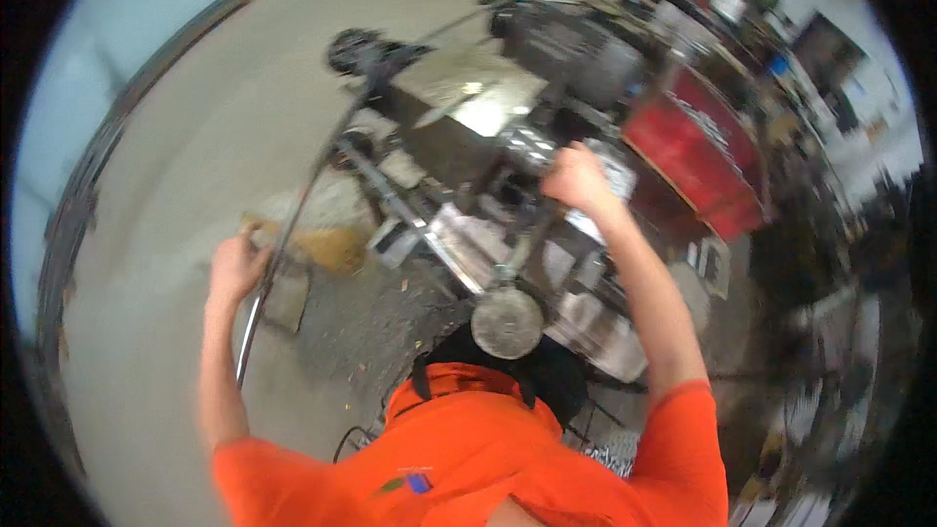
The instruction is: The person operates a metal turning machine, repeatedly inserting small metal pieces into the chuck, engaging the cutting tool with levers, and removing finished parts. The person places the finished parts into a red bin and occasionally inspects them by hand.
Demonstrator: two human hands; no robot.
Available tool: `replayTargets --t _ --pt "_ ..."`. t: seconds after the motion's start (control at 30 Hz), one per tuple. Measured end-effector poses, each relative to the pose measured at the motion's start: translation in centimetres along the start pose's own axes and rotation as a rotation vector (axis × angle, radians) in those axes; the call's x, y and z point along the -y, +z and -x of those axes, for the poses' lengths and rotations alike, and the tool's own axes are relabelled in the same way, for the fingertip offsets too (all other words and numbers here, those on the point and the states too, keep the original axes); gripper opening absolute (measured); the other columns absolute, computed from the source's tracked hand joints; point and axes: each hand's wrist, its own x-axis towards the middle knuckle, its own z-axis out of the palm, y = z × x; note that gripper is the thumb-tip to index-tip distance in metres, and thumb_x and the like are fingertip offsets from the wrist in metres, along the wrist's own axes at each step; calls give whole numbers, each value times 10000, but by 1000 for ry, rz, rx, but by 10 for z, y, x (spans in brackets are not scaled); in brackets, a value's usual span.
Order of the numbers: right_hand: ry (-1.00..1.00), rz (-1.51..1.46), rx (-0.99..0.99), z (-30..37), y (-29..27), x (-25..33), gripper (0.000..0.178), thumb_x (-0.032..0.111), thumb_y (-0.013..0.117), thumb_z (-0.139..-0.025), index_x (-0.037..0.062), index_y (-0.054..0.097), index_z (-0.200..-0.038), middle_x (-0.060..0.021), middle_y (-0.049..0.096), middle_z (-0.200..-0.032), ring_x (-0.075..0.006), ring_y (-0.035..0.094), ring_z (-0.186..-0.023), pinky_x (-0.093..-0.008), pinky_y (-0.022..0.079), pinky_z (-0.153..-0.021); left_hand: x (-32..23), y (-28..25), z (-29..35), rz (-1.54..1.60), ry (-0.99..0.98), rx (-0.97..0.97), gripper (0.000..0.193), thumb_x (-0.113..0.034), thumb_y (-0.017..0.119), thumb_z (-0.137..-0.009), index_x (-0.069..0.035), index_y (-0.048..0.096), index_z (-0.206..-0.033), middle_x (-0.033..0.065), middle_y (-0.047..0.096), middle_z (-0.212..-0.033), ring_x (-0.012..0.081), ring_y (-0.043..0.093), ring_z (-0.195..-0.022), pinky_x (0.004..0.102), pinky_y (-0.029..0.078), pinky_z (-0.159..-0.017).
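Left hand: our left hand [234,268] reaches out to the side, fingers wrapped around a long thin curved metal rod [283,244].
Right hand: our right hand [576,176] stretches forward, fingers closed on a part of the grey machine [508,185]; blur hides which part.
Rod: it arcs from beside us toward the machine's top.
Progress: both hands are engaged mid-work, we judge; nothing looks finished.
Nearby: a round metal handwheel [507,322], a red cabinet [698,161].

Out to the person's left the concrete floor [185,137] lies open, crossed only by a long curved metal bar [293,224]. Straight ahead the grey machine [508,166] with its round handwheel [507,322] blocks the way, and a red cabinet [698,151] and cluttered shelves [820,68] crowd the right.
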Motion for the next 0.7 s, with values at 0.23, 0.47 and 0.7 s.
replayTargets --t 0.23,0.47,0.7 --pt "-93 -216 -85 7 -7 -2 240 154 619 -541 58 716 -739 -203 637 -780 -358 573 -840 -407 477 -771 -3 33 29 92 -113 73 315 -281 652 -778 0 560 -888 216 628 -817 383 606 -829 457 478 -726" --pt "-47 -345 11 -8 -8 -2 148 126 597 -557 38 682 -640 -212 625 -718 -384 591 -719 -424 487 -685 20 43 8 -136 -117 50 209 -208 603 -749 -30 579 -856 197 629 -759 375 615 -753 475 486 -686" --pt "-180 -282 -99 0 -14 -1 158 97 614 -541 14 672 -663 -195 615 -672 -356 588 -661 -418 475 -616 161 12 -104 -626 114 -219 94 -128 571 -731 -92 561 -817 122 600 -632 328 602 -573 450 471 -514"
